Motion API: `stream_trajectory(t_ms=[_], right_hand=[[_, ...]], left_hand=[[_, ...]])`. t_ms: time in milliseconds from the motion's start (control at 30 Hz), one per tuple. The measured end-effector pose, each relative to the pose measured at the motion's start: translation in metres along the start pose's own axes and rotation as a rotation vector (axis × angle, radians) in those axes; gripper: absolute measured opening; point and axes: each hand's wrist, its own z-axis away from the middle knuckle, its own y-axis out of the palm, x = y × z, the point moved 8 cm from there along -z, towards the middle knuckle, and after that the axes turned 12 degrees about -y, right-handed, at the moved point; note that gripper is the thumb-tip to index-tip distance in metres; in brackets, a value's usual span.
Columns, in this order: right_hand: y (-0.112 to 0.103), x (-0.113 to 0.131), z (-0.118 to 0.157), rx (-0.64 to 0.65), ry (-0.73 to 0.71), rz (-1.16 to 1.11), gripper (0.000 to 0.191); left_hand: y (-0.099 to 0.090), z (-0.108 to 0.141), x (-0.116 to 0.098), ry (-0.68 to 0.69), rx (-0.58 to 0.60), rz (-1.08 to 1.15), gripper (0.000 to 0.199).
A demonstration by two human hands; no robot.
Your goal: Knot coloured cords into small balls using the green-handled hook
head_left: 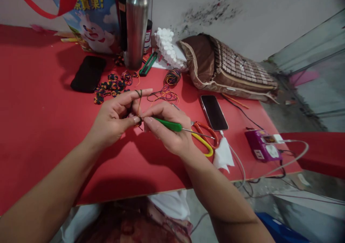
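My left hand (115,115) pinches a small dark piece of crochet (138,121) between thumb and fingers. Dark yarn (139,94) loops round its outstretched index finger and runs down to the piece. In my right hand (169,128) is a crochet hook (169,125) with a green handle, its working end at the crochet and hidden by my fingers. Behind my hands lie a loose ball of multicoloured yarn (172,77) and several finished dark-and-orange crochet pieces (110,87). Scissors (205,137) with red and yellow handles rest beside my right hand.
On the red table (48,128) are a black phone (88,73), a steel flask (136,31), a green cutter (148,63), a cushion (231,63), a charging phone (214,112), a tissue (224,155) and a purple power box (260,144). A printed bag (94,24) stands behind; cables hang off the right edge.
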Motion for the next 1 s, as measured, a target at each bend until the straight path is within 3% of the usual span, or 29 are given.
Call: stream_trajectory(t_ms=[467,767,1000], right_hand=[[0.013,-0.009,0.006,0.062,0.062,0.055,0.013],[0.010,-0.029,0.000,-0.219,0.270,-0.547,0.018],[0.017,-0.047,-0.001,-0.321,0.382,-0.784,0.023]], left_hand=[[0.002,-0.005,0.012,-0.017,0.043,0.040,0.048],[-0.010,-0.007,0.018,-0.039,-0.027,0.165,0.054],[-0.013,-0.002,0.011,0.056,-0.128,0.086,0.045]])
